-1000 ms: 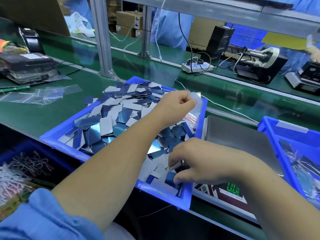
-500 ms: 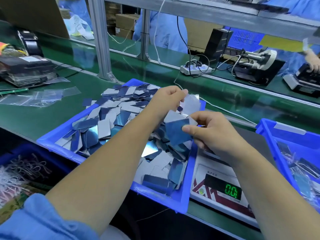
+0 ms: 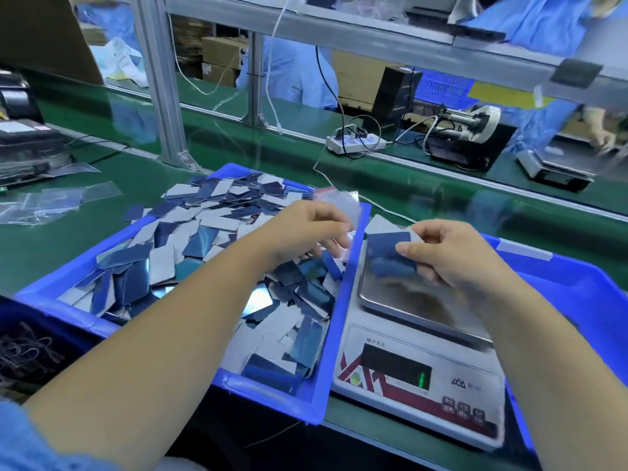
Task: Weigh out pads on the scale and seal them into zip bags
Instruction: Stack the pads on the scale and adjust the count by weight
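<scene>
A blue tray (image 3: 334,338) in front of me is heaped with blue and grey pads (image 3: 190,246). Over its right rim my left hand (image 3: 306,231) pinches a clear zip bag (image 3: 343,202) with a red strip at its top. My right hand (image 3: 452,256) grips a small stack of pads (image 3: 387,253) above the steel pan of the scale (image 3: 418,338), which stands just right of the tray. The scale's green display is blurred and unreadable.
A second blue bin (image 3: 584,300) sits right of the scale. Loose clear bags (image 3: 51,202) lie on the green belt at left. A metal post (image 3: 159,79), a power strip (image 3: 355,142) with cables and another scale (image 3: 557,164) stand behind. Other workers in blue are across the line.
My right hand lifted a stack of pads out of the tray's near corner and carried it right, over the scale pan. The left hand stayed at the tray rim holding the bag.
</scene>
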Motion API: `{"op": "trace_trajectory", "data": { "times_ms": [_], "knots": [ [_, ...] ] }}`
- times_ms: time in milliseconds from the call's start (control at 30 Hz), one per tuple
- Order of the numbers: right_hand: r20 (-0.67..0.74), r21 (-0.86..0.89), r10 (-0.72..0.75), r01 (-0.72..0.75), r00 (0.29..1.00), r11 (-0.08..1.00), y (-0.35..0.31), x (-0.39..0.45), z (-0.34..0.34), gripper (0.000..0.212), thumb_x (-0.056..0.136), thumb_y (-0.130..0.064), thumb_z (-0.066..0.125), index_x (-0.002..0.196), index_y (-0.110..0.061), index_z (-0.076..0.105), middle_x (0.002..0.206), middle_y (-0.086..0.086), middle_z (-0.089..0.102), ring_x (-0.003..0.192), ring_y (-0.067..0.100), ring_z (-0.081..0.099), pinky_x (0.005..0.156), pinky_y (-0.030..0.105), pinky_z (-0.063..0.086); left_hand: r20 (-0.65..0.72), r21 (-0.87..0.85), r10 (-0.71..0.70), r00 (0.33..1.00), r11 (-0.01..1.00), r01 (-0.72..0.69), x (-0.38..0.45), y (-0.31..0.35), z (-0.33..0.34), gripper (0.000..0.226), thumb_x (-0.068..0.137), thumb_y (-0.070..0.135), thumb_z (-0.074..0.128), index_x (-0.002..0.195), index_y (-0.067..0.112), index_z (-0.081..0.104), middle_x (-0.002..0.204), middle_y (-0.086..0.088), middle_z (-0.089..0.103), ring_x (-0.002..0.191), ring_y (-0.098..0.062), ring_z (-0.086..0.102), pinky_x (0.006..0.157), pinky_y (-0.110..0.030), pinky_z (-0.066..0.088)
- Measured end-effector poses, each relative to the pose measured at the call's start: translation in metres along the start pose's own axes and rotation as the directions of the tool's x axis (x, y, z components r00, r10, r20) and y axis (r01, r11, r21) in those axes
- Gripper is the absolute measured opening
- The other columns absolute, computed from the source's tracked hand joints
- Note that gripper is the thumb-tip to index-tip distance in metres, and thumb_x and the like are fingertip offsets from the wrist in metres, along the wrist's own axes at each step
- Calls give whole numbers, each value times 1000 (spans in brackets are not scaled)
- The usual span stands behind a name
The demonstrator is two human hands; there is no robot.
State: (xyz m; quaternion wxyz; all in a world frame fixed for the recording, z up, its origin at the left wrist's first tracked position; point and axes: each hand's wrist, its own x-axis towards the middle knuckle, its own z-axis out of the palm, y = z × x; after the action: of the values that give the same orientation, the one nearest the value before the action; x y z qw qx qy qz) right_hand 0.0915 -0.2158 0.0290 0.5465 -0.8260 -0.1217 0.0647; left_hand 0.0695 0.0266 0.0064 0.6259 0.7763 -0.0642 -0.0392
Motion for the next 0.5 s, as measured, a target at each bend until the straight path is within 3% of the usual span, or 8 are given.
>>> {"op": "trace_trajectory", "data": {
  "times_ms": [100,233,367,433,500],
  "knots": [
    [-4,-201,67,-67,998,977,9,-4,-27,11,86,-10,74,93,-16,67,50,-2,58,36,11,42,37,17,33,-92,310,88,992,949,-56,3,-6,2,10,89,20,67,86,27,72,75,11,72,67,-3,62,65,-19,48],
    [-60,-520,52,-75,997,851,20,-7,-39,7,82,-29,76,79,-29,70,71,-15,70,58,6,58,54,23,43,-9,593,67,998,804,-49,1,-3,6,19,85,16,62,82,33,70,70,15,61,61,3,53,56,-12,39],
    [-43,-584,50,-65,998,809,20,-5,-40,6,79,-32,78,76,-32,73,73,-20,70,64,-5,59,55,18,40,74,766,-74,994,643,-9,-6,12,2,19,81,17,64,92,31,71,92,18,63,75,6,56,58,-13,37],
    [-37,-585,-7,-16,999,811,21,-4,-43,6,77,-33,79,76,-34,73,74,-22,69,67,-7,59,57,18,40,134,809,-205,970,588,12,-11,19,-1,20,80,26,71,99,33,71,99,19,65,86,2,61,66,-17,43],
    [-57,-523,-81,39,995,851,23,-3,-46,6,77,-33,78,76,-34,72,76,-23,68,66,-9,58,60,20,39,185,855,-330,926,519,14,-15,23,3,36,75,41,79,110,37,68,98,23,62,89,1,61,71,-21,46]
  ]
}}
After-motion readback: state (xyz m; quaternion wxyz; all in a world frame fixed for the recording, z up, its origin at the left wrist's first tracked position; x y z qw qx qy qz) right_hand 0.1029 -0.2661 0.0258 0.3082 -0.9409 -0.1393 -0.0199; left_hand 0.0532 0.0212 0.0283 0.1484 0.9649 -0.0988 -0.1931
